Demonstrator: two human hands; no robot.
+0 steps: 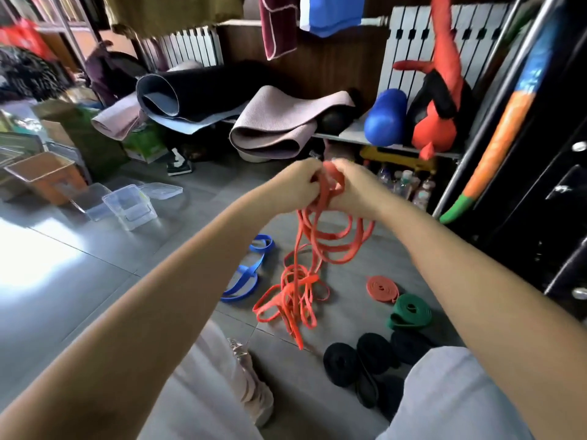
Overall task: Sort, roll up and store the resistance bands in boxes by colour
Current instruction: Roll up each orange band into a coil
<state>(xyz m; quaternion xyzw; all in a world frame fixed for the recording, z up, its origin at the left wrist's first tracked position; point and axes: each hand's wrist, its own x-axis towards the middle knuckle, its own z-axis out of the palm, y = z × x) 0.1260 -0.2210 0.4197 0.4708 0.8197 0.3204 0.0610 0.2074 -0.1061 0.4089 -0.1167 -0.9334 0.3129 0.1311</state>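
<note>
My left hand (293,184) and my right hand (352,188) are raised close together, and both grip the top of a tangle of orange resistance bands (305,271). The tangle hangs down in loops and its lower end lies on the grey floor. A loose blue band (246,274) lies on the floor left of it. To the right lie a rolled orange band (381,289), a rolled green band (409,312) and three rolled black bands (365,354). Clear plastic boxes (130,206) stand on the floor at the left.
Rolled yoga mats (273,128) and a blue foam roller (384,120) lie on a low shelf ahead. A black cabinet (540,185) stands at the right. Cardboard boxes (44,176) and a clear lid (162,189) sit at the left. My knees are at the bottom.
</note>
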